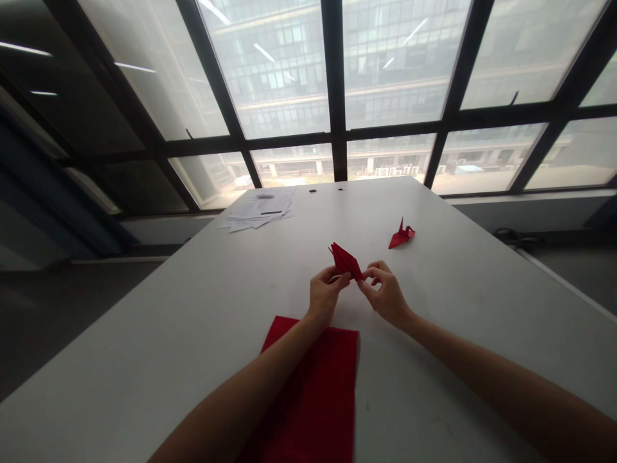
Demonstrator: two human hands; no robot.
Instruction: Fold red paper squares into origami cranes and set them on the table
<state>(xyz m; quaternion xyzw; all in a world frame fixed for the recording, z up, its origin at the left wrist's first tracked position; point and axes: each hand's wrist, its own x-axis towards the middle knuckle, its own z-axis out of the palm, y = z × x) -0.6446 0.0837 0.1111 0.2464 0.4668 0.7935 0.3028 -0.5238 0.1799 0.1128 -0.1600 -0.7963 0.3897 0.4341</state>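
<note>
A folded piece of red origami paper (345,259) is held up above the white table between my two hands. My left hand (326,290) pinches its lower left edge between thumb and fingers. At its lower right end, my right hand (384,292) closes thumb and forefinger on the paper. Its narrow points face up and away to the left. Beneath my left forearm lies red paper (321,392), partly covered by the arm. Beyond my right hand a finished red paper crane (402,234) rests on the table.
White paper sheets (260,209) with a dark, thin item on them are spread at the table's far left. Cable holes (312,191) show near the far edge of the white table (216,289). Large windows with dark frames (340,96) stand behind it.
</note>
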